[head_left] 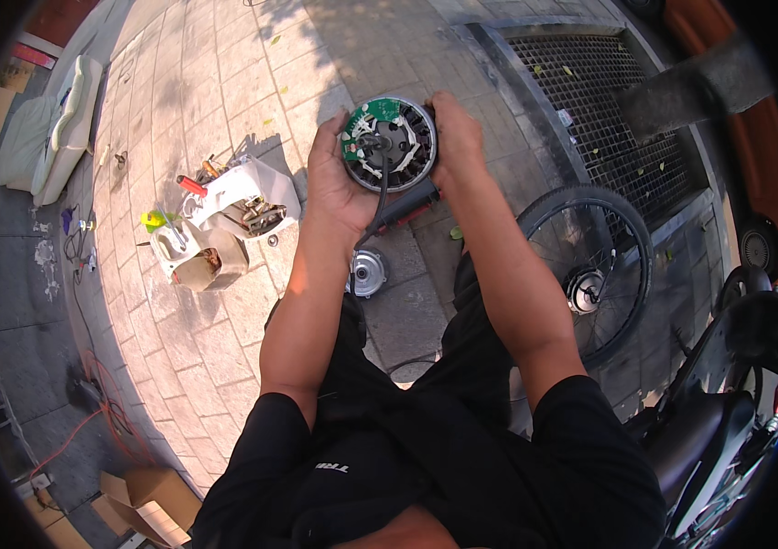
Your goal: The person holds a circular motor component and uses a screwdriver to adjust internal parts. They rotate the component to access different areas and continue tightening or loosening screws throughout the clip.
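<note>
My two hands hold a round hub motor core [418, 157] in front of me, its open face turned up. Along its upper left edge runs a green circuit board [385, 111], with white wires and dark windings around the ring. My left hand [334, 183] grips the left rim, and my right hand [459, 137] is closed on the right rim. From the core's centre a dark cable [381, 203] hangs toward my left wrist. Below lies a black and red tool [410, 206], partly hidden. A silver motor cover [370, 273] rests on the paving between my legs.
Cut-open white plastic jugs [275, 183] with hand tools stand to the left. To my right lie a spoked wheel [641, 247] and a metal floor grate [590, 101]. A bicycle [718, 439] stands lower right; a cardboard box [146, 503] and orange cord [69, 444] lie lower left.
</note>
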Demonstrator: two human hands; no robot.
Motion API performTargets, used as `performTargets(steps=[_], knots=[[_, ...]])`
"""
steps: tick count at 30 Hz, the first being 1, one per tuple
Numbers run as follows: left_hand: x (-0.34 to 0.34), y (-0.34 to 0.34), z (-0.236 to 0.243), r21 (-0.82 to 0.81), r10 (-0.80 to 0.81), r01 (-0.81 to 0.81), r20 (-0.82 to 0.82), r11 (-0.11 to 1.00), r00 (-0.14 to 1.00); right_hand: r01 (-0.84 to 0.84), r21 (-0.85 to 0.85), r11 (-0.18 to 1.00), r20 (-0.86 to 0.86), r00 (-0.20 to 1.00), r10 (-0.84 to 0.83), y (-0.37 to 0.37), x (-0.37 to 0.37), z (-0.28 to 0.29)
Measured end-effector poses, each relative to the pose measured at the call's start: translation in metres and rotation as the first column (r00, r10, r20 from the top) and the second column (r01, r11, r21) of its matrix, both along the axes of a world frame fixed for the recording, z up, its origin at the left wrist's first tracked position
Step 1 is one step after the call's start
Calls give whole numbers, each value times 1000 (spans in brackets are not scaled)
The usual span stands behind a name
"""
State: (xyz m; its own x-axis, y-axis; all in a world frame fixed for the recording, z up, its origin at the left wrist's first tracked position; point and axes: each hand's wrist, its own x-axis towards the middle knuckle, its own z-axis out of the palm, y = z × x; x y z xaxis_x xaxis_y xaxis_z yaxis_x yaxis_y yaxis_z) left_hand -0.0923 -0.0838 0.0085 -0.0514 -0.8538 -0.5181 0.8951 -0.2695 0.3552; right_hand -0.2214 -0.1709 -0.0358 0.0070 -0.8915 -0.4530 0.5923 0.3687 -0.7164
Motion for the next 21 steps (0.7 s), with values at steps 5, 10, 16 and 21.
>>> performTargets(steps=[5, 10, 16, 21], knots=[[2, -3, -9, -22, -40, 39, -38, 999, 998, -8, -42, 999, -55, 998, 6, 3, -1, 3], [-1, -3, -15, -31, -29, 28, -48, 999, 998, 0, -69, 998, -134, 991, -9, -2, -2, 1], [1, 0, -13, -106, -36, 33, -29, 994, 999, -16, -106, 994, -129, 992, 2, 4, 0, 14], [-2, 2, -14, -134, 2, -3, -6, 991, 1000, -6, -154, 988, -132, 991, -14, 12, 0, 26]])
